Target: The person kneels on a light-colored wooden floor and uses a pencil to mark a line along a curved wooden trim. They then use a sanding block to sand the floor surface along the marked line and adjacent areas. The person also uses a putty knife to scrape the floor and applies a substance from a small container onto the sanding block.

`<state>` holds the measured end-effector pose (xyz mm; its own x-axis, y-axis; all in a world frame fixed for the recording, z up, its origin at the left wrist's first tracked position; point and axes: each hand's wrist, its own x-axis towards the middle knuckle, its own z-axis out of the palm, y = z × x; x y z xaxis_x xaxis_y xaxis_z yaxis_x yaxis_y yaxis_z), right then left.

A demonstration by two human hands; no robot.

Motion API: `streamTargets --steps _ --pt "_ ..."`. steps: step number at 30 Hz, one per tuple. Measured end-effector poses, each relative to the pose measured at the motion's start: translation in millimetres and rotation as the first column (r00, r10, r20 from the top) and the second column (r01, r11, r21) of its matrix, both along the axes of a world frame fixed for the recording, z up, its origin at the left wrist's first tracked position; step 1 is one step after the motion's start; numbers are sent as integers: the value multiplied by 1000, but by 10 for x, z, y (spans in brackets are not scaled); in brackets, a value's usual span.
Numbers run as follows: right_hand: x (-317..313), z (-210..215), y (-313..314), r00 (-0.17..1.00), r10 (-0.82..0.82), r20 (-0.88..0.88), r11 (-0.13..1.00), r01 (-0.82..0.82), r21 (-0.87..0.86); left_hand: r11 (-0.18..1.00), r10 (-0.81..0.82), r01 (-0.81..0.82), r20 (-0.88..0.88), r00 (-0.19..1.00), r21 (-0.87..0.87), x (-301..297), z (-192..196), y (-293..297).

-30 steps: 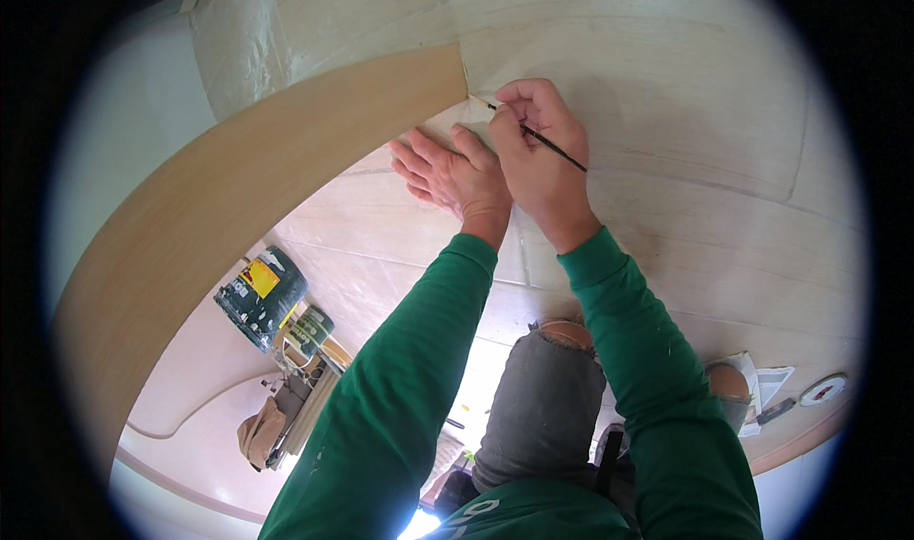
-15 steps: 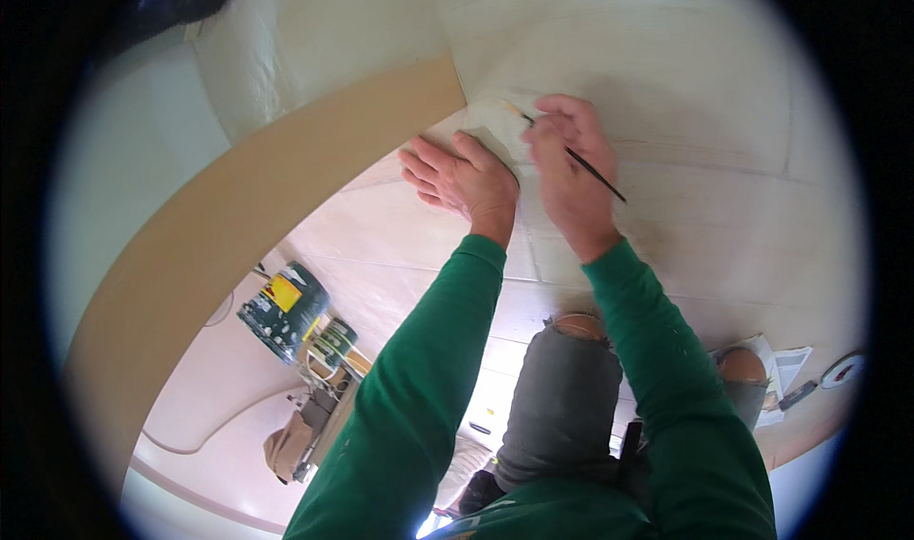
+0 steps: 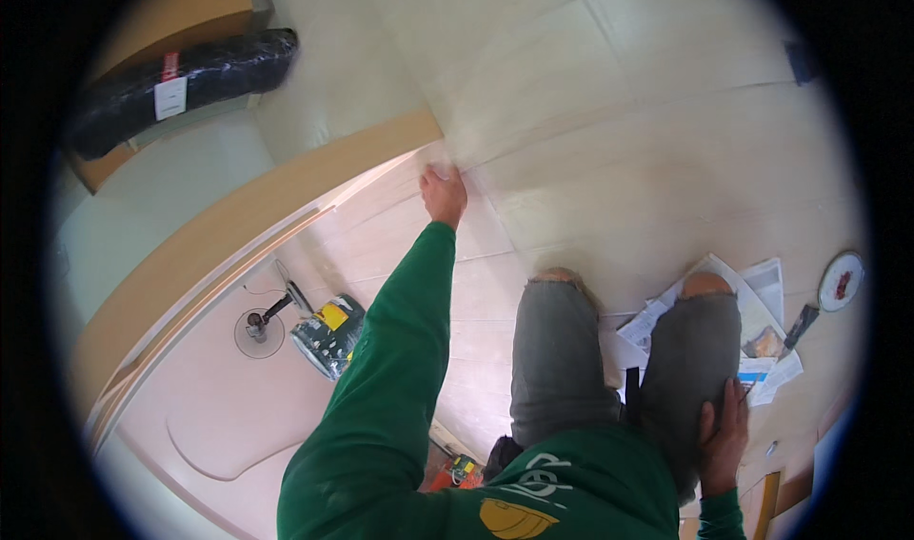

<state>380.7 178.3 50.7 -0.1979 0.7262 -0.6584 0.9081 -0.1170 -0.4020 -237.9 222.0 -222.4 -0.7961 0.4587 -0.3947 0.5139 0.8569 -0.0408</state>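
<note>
My left hand reaches forward with its fingers curled against the pale surface, close to the end of a light wood panel. Whatever those fingers may hold is too small to make out. Down at the right, my right hand rests beside my right thigh. A thin dark stick, apparently the handle of the slim paintbrush, shows beside its fingers; the rest of the brush is hidden or blurred.
By my right knee lie newspaper sheets, a dark-handled scraper and a round white lid with reddish matter. Beyond the panel stand a paint-spattered bucket and a fan. A black plastic-wrapped roll lies far left.
My right hand has drawn back with the brush from the panel's end to beside my right thigh. My left hand has curled from lying flat and moved slightly left. The view has shifted.
</note>
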Motion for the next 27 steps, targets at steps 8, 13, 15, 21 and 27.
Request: streamTargets --steps 8,13,15,21,27 --pt "91 -79 -113 972 -211 -103 978 210 -18 925 -124 324 649 750 -199 1975 1805 -1659" --pt "267 -191 -229 936 -300 -186 952 306 3 897 -126 355 619 776 -263 2802 2891 -1592" --pt "299 -212 -232 927 -309 -213 948 318 9 880 -201 414 608 768 -232 2878 3087 -1699" --pt "376 -306 -469 933 -269 -238 951 296 85 926 -241 349 484 841 -144 3153 3109 -2112" --pt "478 -379 -778 956 -138 -258 931 214 296 941 -339 321 361 869 109 3244 2857 -2675"
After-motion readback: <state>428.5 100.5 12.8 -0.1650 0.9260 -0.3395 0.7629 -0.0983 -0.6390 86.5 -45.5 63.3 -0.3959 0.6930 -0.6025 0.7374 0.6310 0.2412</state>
